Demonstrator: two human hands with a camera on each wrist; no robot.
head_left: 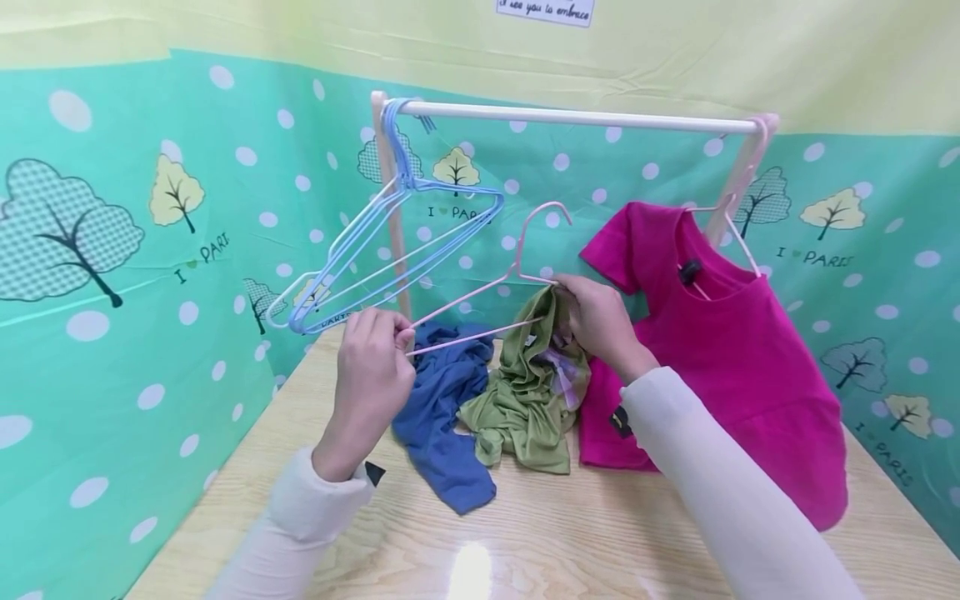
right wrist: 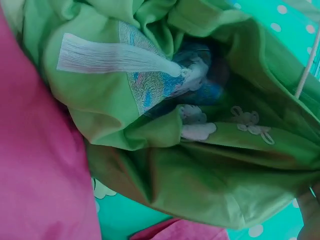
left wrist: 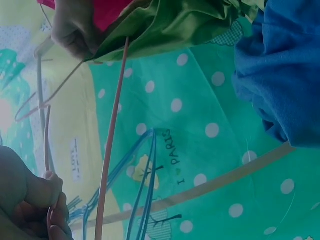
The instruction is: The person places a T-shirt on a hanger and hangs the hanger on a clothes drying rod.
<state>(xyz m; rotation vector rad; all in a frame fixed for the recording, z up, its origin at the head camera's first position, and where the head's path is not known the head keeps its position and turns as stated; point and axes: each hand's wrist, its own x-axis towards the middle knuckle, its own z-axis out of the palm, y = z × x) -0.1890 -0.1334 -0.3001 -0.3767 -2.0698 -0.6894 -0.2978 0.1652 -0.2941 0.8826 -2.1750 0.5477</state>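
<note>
My left hand (head_left: 372, 367) grips the left corner of a pink wire hanger (head_left: 519, 250), its hook pointing up. At the hanger's other end my right hand (head_left: 600, 321) pinches the edge of a green garment (head_left: 525, 417). The hanger's right end goes in at the garment's opening, where cloth hides it. Most of the garment hangs bunched down toward the table. In the right wrist view, the green cloth (right wrist: 200, 190) gapes wide, showing a white tassel (right wrist: 105, 57) and small rabbit appliqués. The left wrist view shows the lower bar (left wrist: 111, 135) running into the cloth.
A clothes rack with a white rail (head_left: 577, 115) stands behind. Several blue and white hangers (head_left: 406, 167) hang at its left end. A magenta top (head_left: 720, 392) hangs from a hanger at the right. Crumpled blue clothing (head_left: 442, 417) lies on the wooden table (head_left: 360, 542).
</note>
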